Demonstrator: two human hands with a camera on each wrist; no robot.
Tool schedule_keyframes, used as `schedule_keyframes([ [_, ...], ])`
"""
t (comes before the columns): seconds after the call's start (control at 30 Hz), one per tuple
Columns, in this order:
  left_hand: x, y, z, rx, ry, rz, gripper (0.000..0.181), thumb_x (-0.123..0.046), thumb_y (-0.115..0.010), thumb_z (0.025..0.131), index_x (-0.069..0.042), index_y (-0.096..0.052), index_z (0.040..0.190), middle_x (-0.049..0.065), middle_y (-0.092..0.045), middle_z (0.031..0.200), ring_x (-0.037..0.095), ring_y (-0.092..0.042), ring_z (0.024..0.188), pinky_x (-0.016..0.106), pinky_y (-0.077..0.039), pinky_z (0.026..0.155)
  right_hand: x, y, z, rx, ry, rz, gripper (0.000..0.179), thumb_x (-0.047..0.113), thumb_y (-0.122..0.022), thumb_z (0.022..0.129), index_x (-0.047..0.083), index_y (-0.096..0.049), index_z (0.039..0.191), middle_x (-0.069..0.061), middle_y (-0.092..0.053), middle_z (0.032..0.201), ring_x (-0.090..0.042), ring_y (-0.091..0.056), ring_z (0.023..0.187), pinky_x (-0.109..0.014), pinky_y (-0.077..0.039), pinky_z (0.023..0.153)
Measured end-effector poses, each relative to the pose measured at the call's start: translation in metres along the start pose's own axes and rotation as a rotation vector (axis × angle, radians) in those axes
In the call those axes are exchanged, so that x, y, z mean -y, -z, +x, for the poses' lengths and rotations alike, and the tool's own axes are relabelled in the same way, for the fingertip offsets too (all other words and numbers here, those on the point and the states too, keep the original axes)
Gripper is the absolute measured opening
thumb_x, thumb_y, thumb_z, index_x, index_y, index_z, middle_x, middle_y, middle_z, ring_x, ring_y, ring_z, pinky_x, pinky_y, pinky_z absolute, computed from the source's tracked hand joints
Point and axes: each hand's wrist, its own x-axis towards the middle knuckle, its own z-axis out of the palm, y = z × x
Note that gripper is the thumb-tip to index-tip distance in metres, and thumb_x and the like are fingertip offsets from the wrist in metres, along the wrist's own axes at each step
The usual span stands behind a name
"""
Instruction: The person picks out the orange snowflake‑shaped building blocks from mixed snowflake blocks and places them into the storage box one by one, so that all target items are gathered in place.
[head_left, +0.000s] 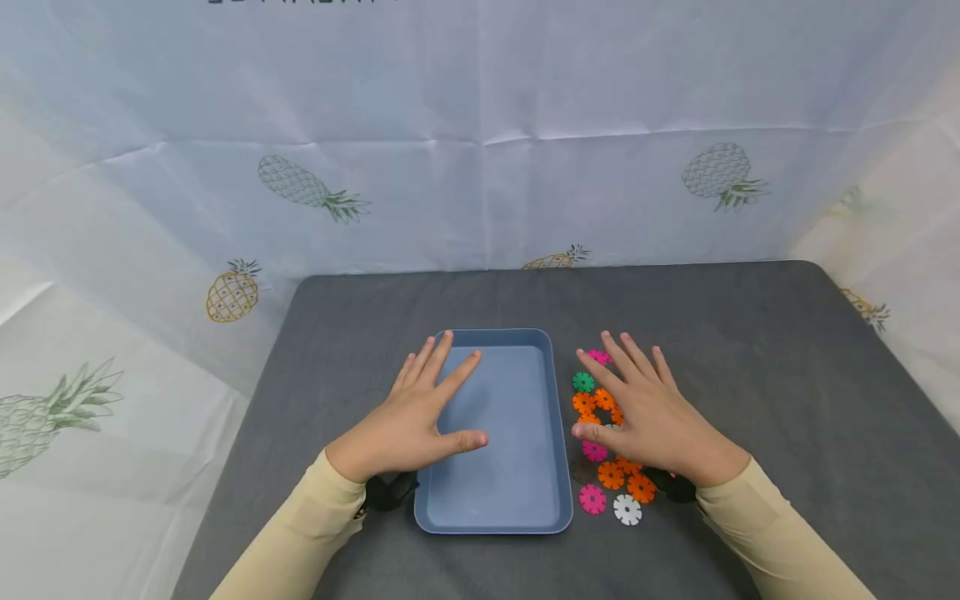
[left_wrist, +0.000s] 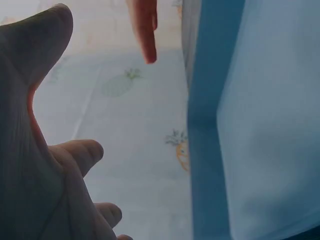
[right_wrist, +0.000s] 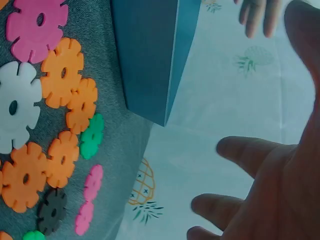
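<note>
We've our L hand spread over L side of blue tray; our R hand, also spread, is above notched discs (orange, pink, etc.) on grey cloth just R of tray.

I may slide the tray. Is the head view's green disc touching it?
Apart: the head view shows grey cloth between the green disc and the tray.
</note>
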Motion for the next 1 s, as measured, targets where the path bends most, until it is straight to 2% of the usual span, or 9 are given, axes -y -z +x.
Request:
schedule_keyframes([
  [0.17,0.015,-0.009,0.005,0.001,0.040,-0.064,0.097,-0.069,-0.062,0.096,-0.029,-0.014,0.170,0.012,0.012,0.176,0.034,0.014,0.162,0.062,0.003,0.127,-0.006,-0.006,0.006,0.046,-0.020,0.066,0.099,0.072,-0.068,0.090,0.017,-0.037,0.165,-0.021,-0.016,0.174,-0.047,-0.009,0.160,-0.074,-0.006,0.122],
  [0.27,0.025,-0.013,0.008,0.004,0.077,-0.100,0.095,-0.066,-0.063,0.098,-0.029,-0.014,0.170,0.014,0.011,0.176,0.038,0.013,0.161,0.065,0.002,0.126,-0.009,-0.010,0.011,0.053,-0.015,0.087,0.092,0.063,-0.075,0.090,0.014,-0.044,0.161,-0.022,-0.024,0.171,-0.047,-0.015,0.159,-0.075,-0.010,0.121],
  [0.33,0.031,-0.015,0.009,0.014,0.109,-0.124,0.094,-0.066,-0.063,0.098,-0.031,-0.014,0.170,0.012,0.012,0.176,0.039,0.012,0.161,0.069,-0.002,0.125,-0.011,-0.012,0.013,0.042,-0.015,0.088,0.083,0.053,-0.079,0.091,0.011,-0.051,0.157,-0.023,-0.033,0.167,-0.046,-0.024,0.156,-0.076,-0.011,0.120],
  [0.47,0.040,-0.018,0.011,0.041,0.173,-0.200,0.092,-0.064,-0.062,0.099,-0.031,-0.013,0.170,0.010,0.013,0.176,0.042,0.007,0.161,0.076,-0.015,0.119,-0.011,-0.014,0.017,0.002,-0.026,0.063,0.061,0.035,-0.080,0.095,0.006,-0.063,0.145,-0.021,-0.057,0.150,-0.044,-0.049,0.140,-0.075,-0.022,0.116],
  [0.53,0.044,-0.018,0.012,0.046,0.196,-0.242,0.093,-0.062,-0.063,0.100,-0.030,-0.012,0.171,0.009,0.013,0.176,0.042,0.005,0.161,0.077,-0.019,0.118,-0.010,-0.015,0.019,-0.018,-0.033,0.045,0.052,0.030,-0.080,0.095,0.005,-0.067,0.139,-0.019,-0.065,0.139,-0.042,-0.057,0.128,-0.071,-0.031,0.109],
  [0.63,0.051,-0.019,0.013,0.034,0.207,-0.310,0.094,-0.057,-0.064,0.101,-0.026,-0.009,0.171,0.013,0.011,0.176,0.043,0.003,0.161,0.074,-0.021,0.119,-0.009,-0.017,0.022,-0.035,-0.047,0.032,0.044,0.027,-0.082,0.094,0.005,-0.072,0.130,-0.014,-0.071,0.126,-0.038,-0.065,0.115,-0.064,-0.040,0.097],
  [0.73,0.059,-0.020,0.014,0.027,0.207,-0.365,0.099,-0.056,-0.064,0.101,-0.022,-0.002,0.171,0.017,0.006,0.175,0.042,0.001,0.161,0.070,-0.021,0.121,-0.009,-0.019,0.024,-0.038,-0.054,0.032,0.037,0.025,-0.084,0.092,0.005,-0.075,0.122,-0.011,-0.074,0.117,-0.032,-0.070,0.106,-0.061,-0.044,0.092],
  [0.87,0.076,-0.022,0.017,0.005,0.197,-0.440,0.103,-0.052,-0.064,0.103,-0.016,0.006,0.170,0.020,-0.012,0.174,0.041,-0.022,0.157,0.065,-0.030,0.120,-0.010,-0.024,0.026,-0.035,-0.052,0.038,0.028,0.024,-0.084,0.092,0.006,-0.076,0.112,-0.008,-0.076,0.109,-0.026,-0.072,0.095,-0.058,-0.050,0.091],
  [1.0,0.096,-0.021,0.017,-0.026,0.170,-0.547,0.089,-0.037,-0.060,0.108,-0.011,-0.003,0.170,0.023,-0.034,0.165,0.037,-0.047,0.137,0.055,-0.042,0.111,-0.012,-0.029,0.027,-0.025,-0.044,0.034,0.022,0.022,-0.084,0.092,0.007,-0.076,0.106,-0.006,-0.074,0.102,-0.020,-0.070,0.082,-0.051,-0.055,0.083],
])
